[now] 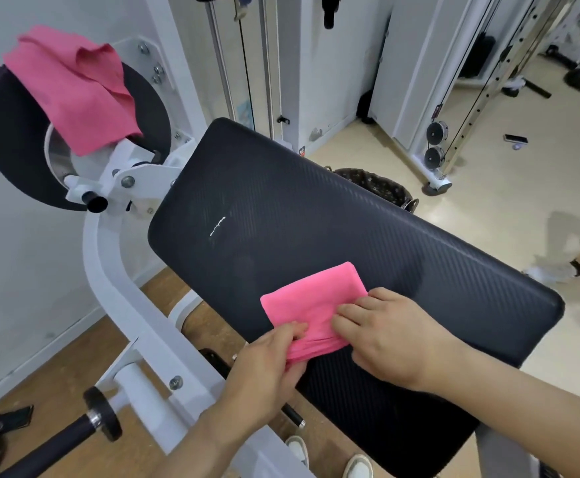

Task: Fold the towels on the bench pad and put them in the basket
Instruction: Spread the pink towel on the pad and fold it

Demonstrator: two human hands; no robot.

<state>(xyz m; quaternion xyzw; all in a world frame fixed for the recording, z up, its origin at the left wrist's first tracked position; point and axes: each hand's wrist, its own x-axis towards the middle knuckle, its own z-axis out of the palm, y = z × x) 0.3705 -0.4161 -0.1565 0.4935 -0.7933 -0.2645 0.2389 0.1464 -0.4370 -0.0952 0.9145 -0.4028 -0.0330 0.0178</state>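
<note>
Now, pink towel [311, 298] folded to a small square, lying at the black counter's [316, 208] near edge. My left hand [264, 367] pinches its layered edge; my right hand [392, 339] keeps fingers [350, 312] straight, pressing on top.

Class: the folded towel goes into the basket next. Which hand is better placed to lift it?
Probably the left hand: it pinches the folded towel at its near edge, while the right hand only rests flat on top.

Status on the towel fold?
Left hand pinches folded pink towel at near edge; right hand flat on it. Second towel draped unfolded on roller pad. Basket behind bench pad.
</note>
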